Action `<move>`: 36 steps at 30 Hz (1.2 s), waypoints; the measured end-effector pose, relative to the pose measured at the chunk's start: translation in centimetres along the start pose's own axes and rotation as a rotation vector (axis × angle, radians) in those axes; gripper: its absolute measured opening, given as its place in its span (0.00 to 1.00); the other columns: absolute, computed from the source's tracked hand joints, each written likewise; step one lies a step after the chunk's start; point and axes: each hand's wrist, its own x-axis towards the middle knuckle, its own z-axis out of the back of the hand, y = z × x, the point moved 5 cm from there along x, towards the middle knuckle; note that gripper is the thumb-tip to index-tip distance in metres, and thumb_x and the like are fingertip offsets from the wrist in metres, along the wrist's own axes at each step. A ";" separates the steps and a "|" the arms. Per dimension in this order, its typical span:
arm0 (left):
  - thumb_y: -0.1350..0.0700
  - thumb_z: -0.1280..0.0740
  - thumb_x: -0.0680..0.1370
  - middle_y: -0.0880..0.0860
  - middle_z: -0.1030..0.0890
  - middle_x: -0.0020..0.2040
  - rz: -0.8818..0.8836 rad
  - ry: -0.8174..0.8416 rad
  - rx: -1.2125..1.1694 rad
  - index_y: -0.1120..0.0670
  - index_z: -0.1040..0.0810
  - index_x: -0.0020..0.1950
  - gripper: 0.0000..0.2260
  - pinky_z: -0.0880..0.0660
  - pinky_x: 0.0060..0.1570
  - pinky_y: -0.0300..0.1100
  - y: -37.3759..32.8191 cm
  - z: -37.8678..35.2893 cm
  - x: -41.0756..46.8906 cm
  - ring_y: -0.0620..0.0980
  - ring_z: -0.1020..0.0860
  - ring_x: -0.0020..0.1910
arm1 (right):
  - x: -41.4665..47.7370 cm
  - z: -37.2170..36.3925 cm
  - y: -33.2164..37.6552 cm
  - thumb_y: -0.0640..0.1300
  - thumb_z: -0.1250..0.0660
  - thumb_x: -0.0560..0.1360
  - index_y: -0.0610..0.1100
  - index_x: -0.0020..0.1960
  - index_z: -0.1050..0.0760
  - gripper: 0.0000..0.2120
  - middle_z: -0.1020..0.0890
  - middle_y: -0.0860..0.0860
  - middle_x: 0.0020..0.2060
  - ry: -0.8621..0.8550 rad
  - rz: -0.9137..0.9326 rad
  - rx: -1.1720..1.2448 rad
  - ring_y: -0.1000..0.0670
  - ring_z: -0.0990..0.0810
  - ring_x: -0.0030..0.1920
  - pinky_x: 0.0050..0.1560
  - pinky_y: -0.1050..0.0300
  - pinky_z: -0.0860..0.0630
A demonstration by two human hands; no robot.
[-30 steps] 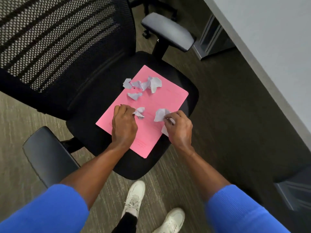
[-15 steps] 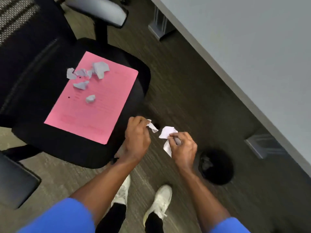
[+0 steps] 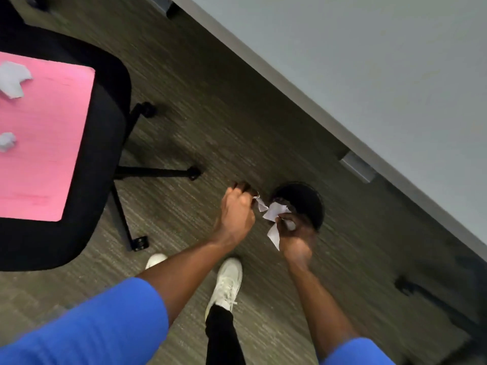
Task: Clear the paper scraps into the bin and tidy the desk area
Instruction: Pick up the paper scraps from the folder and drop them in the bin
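My left hand (image 3: pixel 234 214) pinches a small white paper scrap (image 3: pixel 260 204) just left of the round black bin (image 3: pixel 307 200) on the carpet. My right hand (image 3: pixel 296 237) grips larger white scraps (image 3: pixel 274 214) over the bin's near rim. Both hands are blurred by motion. A pink sheet (image 3: pixel 44 143) lies on the black chair seat (image 3: pixel 105 143) at the left, with two pale scraps on it, one (image 3: pixel 11 79) near the top and a smaller one (image 3: pixel 6 142) lower down.
The grey desk top (image 3: pixel 369 64) runs diagonally across the upper right, its edge close behind the bin. The chair's wheeled legs (image 3: pixel 158 172) reach toward my hands. My white shoes (image 3: pixel 229 280) stand on the carpet below. A dark object (image 3: pixel 432 299) lies at the right.
I have turned right, away from the chair. Both hands carried their scraps from the chair seat across to the bin, which now sits directly under my right hand.
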 end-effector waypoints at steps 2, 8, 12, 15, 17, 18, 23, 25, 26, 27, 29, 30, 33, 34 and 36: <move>0.68 0.31 0.72 0.59 0.16 0.55 -0.043 0.034 -0.001 0.60 0.14 0.53 0.12 0.25 0.59 0.50 -1.2 -2.1 0.6 0.62 0.20 0.57 | 0.8 0.9 -1.7 0.36 0.21 0.72 0.42 0.46 0.13 0.04 0.12 0.44 0.48 -0.026 0.044 -0.041 0.42 0.13 0.50 0.55 0.49 0.20; 0.69 0.21 0.60 0.58 0.15 0.39 -0.183 0.122 0.020 0.58 0.14 0.40 0.12 0.30 0.49 0.45 -5.0 -7.6 2.7 0.59 0.15 0.40 | 4.1 2.7 -6.4 0.34 0.21 0.70 0.40 0.44 0.13 0.04 0.11 0.42 0.44 -0.083 0.038 -0.072 0.40 0.13 0.45 0.50 0.46 0.18; 0.69 0.26 0.69 0.60 0.14 0.58 -0.169 0.197 -0.051 0.58 0.14 0.60 0.20 0.27 0.58 0.47 -4.8 -12.8 3.0 0.63 0.18 0.55 | 6.6 3.1 -9.3 0.35 0.22 0.72 0.40 0.44 0.13 0.03 0.11 0.44 0.44 -0.085 -0.003 -0.086 0.41 0.13 0.46 0.49 0.53 0.22; 0.69 0.32 0.75 0.62 0.18 0.64 -0.138 0.255 -0.090 0.60 0.19 0.69 0.21 0.27 0.65 0.52 -4.3 -16.3 3.4 0.63 0.21 0.62 | 8.4 2.8 -11.4 0.38 0.21 0.72 0.42 0.44 0.13 0.02 0.12 0.42 0.43 -0.085 -0.056 -0.125 0.40 0.14 0.45 0.43 0.56 0.27; 0.69 0.31 0.74 0.64 0.18 0.63 -0.132 0.264 -0.108 0.62 0.19 0.66 0.20 0.27 0.67 0.52 -4.2 -17.9 4.1 0.64 0.22 0.64 | 9.2 2.4 -12.5 0.39 0.21 0.72 0.43 0.45 0.13 0.03 0.12 0.42 0.43 -0.073 -0.079 -0.130 0.40 0.14 0.45 0.42 0.58 0.30; 0.67 0.30 0.75 0.64 0.19 0.65 -0.122 0.276 -0.116 0.62 0.19 0.67 0.20 0.27 0.69 0.52 -4.1 -18.6 4.5 0.64 0.22 0.65 | 9.4 2.2 -12.9 0.40 0.21 0.72 0.43 0.46 0.13 0.03 0.12 0.42 0.45 -0.056 -0.094 -0.126 0.40 0.14 0.46 0.42 0.58 0.28; 0.60 0.27 0.78 0.65 0.22 0.69 -0.055 0.342 -0.196 0.65 0.24 0.70 0.22 0.34 0.71 0.48 -2.3 -21.8 5.6 0.64 0.26 0.71 | 10.5 0.8 -15.3 0.38 0.27 0.76 0.44 0.56 0.13 0.10 0.12 0.42 0.52 0.096 -0.272 0.061 0.43 0.13 0.49 0.47 0.51 0.15; 0.60 0.27 0.78 0.65 0.26 0.73 -0.059 0.388 -0.193 0.65 0.27 0.73 0.25 0.36 0.74 0.46 -1.4 -23.0 5.9 0.63 0.30 0.75 | 10.7 0.3 -15.8 0.35 0.30 0.77 0.45 0.59 0.14 0.13 0.13 0.42 0.54 0.145 -0.297 0.099 0.44 0.13 0.47 0.39 0.60 0.16; 0.60 0.27 0.78 0.64 0.28 0.75 -0.065 0.422 -0.192 0.64 0.28 0.75 0.27 0.36 0.76 0.46 -1.1 -23.5 6.0 0.63 0.32 0.78 | 10.8 0.1 -16.0 0.34 0.31 0.78 0.45 0.60 0.14 0.14 0.13 0.43 0.56 0.169 -0.313 0.114 0.43 0.13 0.49 0.38 0.59 0.15; 0.61 0.26 0.77 0.63 0.30 0.77 -0.071 0.454 -0.187 0.63 0.29 0.76 0.28 0.36 0.76 0.47 -0.9 -23.9 6.1 0.62 0.34 0.79 | 10.8 -0.1 -16.3 0.33 0.31 0.79 0.46 0.61 0.15 0.15 0.14 0.43 0.59 0.190 -0.341 0.154 0.42 0.13 0.52 0.40 0.54 0.13; 0.61 0.24 0.75 0.61 0.33 0.79 -0.084 0.514 -0.166 0.60 0.34 0.80 0.36 0.34 0.76 0.49 -0.4 -24.1 6.0 0.61 0.36 0.79 | 10.7 -0.4 -16.7 0.32 0.31 0.79 0.45 0.63 0.16 0.16 0.16 0.42 0.63 0.205 -0.385 0.204 0.38 0.14 0.55 0.45 0.42 0.12; 0.61 0.22 0.73 0.60 0.35 0.80 -0.088 0.533 -0.168 0.59 0.37 0.82 0.40 0.34 0.76 0.50 -0.2 -24.0 5.8 0.61 0.37 0.80 | 10.5 -0.4 -16.8 0.32 0.30 0.79 0.45 0.64 0.16 0.17 0.16 0.41 0.64 0.197 -0.385 0.202 0.38 0.14 0.54 0.46 0.39 0.13; 0.59 0.20 0.71 0.60 0.35 0.80 -0.081 0.558 -0.194 0.58 0.39 0.82 0.44 0.34 0.75 0.48 0.2 -23.1 5.0 0.61 0.37 0.80 | 9.8 -0.5 -16.5 0.36 0.26 0.77 0.48 0.66 0.17 0.19 0.15 0.42 0.61 0.193 -0.330 0.127 0.42 0.13 0.50 0.47 0.38 0.13; 0.58 0.20 0.72 0.60 0.33 0.79 -0.074 0.567 -0.174 0.58 0.36 0.81 0.41 0.33 0.73 0.49 0.2 -22.6 4.7 0.60 0.35 0.78 | 9.5 -0.4 -16.1 0.38 0.25 0.76 0.48 0.66 0.18 0.20 0.15 0.43 0.61 0.196 -0.300 0.083 0.42 0.13 0.51 0.49 0.38 0.13; 0.55 0.22 0.75 0.59 0.24 0.73 -0.063 0.568 -0.131 0.58 0.26 0.74 0.29 0.27 0.69 0.50 0.3 -21.3 4.3 0.60 0.28 0.73 | 8.8 -0.4 -14.9 0.41 0.23 0.75 0.48 0.66 0.18 0.20 0.16 0.45 0.61 0.192 -0.236 -0.007 0.43 0.14 0.54 0.51 0.39 0.14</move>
